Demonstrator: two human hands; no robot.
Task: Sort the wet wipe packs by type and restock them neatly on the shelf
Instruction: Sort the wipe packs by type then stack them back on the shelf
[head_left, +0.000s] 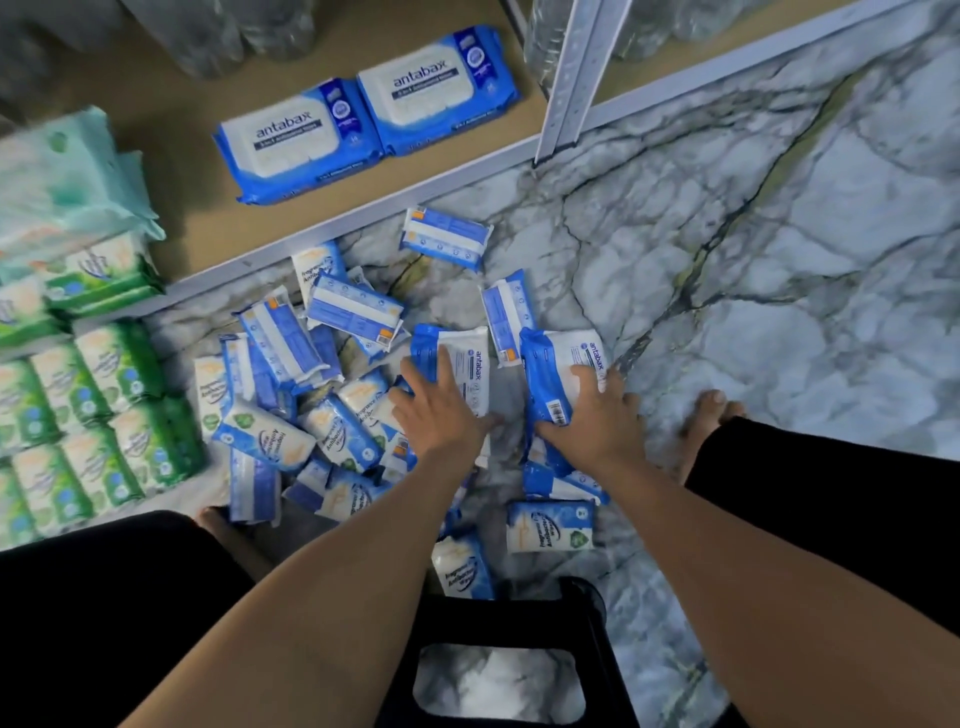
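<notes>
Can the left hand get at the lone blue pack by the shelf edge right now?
Likely not yet: the left hand grips an antabax pack. The floor path to the lone pack looks open.

Left hand (441, 415) grips one antabax pack (470, 353); right hand (597, 415) grips second pack (563, 353).

The person wears black trousers (841, 499), with bare forearms (322, 571) and bare feet (709, 415).

The wipe packs (298, 140) are glossy, slightly crinkled plastic film, the floor (805, 260) is smooth, polished marble-look stone or tile, the shelf board (171, 130) is matt brown like fibreboard, its frame (569, 88) is pale painted metal, and the stool (519, 621) is matt black plastic.
</notes>
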